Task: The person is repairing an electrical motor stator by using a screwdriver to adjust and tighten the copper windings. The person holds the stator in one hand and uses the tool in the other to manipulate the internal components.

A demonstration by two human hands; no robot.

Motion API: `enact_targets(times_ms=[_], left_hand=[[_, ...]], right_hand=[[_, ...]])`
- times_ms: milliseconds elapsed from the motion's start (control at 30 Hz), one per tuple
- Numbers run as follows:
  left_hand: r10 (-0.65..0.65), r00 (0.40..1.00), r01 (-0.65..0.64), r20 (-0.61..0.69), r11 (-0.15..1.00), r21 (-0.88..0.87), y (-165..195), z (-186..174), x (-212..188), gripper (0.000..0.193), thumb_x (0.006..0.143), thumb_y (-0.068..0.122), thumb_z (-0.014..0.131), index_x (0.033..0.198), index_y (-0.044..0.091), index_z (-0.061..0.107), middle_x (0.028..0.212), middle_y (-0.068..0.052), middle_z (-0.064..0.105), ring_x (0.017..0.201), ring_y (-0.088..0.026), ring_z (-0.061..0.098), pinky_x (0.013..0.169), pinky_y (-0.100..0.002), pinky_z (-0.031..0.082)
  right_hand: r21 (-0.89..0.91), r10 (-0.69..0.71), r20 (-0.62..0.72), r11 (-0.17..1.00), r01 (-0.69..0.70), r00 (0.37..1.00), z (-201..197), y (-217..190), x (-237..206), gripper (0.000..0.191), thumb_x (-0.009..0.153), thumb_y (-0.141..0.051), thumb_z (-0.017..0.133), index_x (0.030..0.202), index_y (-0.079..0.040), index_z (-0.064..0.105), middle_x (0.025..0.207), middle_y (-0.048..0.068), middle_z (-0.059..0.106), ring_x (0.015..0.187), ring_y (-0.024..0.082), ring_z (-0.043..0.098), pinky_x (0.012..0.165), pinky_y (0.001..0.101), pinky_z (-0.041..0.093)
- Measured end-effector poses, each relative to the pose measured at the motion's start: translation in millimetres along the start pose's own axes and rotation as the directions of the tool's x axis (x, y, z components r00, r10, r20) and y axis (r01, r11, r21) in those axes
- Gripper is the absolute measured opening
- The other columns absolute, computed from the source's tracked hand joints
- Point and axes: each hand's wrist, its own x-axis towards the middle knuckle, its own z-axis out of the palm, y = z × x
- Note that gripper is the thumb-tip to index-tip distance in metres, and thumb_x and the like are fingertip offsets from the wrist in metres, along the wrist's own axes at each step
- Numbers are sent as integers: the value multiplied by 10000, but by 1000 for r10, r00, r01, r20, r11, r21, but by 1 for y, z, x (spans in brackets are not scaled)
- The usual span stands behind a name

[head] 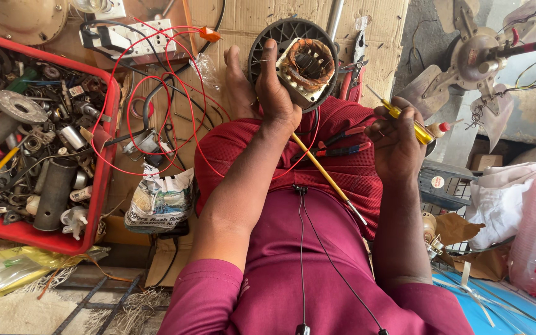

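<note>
A red tray (108, 133) heaped with metal parts is seen at the left on the cardboard (243, 18), with loops of red wire (133, 111) spilled over its edge and a white socket strip (136, 36) lying above it. A fan motor (299, 62), its copper-wound stator seated in a round black grille housing, is propped on the maroon-clad knee (342, 155) and is gripped from the left side by the left hand (276, 93), whose fingers are curled together around the rim. A yellow-handled screwdriver (404, 121) is pinched between thumb and bent fingers of the right hand (397, 144), just right of the motor and apart from it.
</note>
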Motion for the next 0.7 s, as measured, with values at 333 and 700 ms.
enact_targets(times_ms=[333, 700], left_hand=[[10, 1000, -10, -17, 1000, 0, 7, 5, 0, 919, 908, 553, 674, 1534, -21, 322, 1434, -208, 453, 1335, -304, 524, 1082, -452, 520], [194, 978, -198, -80, 980, -34, 10, 1, 4, 944, 921, 424, 723, 1607, 131, 144, 1387, -196, 366, 1280, -310, 525, 1026, -452, 552]], right_hand=[[53, 15, -93, 999, -10, 996, -14, 17, 0, 468, 1112, -289, 578, 1500, -78, 423, 1308, 162, 663, 1044, 226, 709, 916, 430, 619], [62, 16, -114, 998, -9, 993, -13, 24, 0, 433, 1120, -223, 583, 1491, -56, 435, 1245, 169, 682, 1029, 239, 712, 914, 402, 609]])
